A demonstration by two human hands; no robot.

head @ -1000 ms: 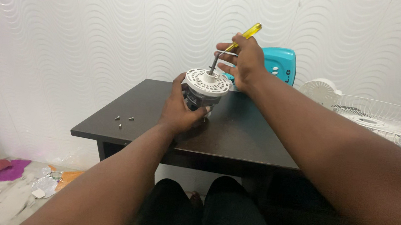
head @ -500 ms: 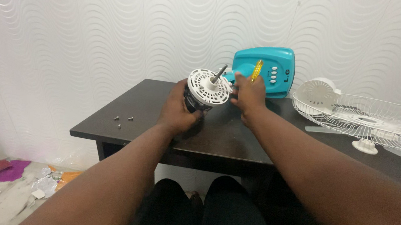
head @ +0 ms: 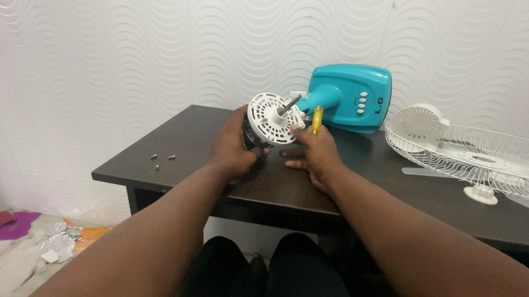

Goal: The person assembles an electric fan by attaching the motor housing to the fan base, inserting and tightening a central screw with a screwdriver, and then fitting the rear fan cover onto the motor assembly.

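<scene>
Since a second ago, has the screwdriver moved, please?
Yes. The yellow screwdriver has come down from above the fan motor to beside it, nearer the dark table.

on the dark table: teal fan housing at the back by the wall, white wire fan guard at its right end, three small screws near its left edge.

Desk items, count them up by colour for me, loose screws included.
White: 3 – motor in the left hand, fan guard, round cap
Teal: 1 – fan housing
Yellow: 1 – screwdriver in the right hand
Silver: 3 – screws
Total: 8
</scene>
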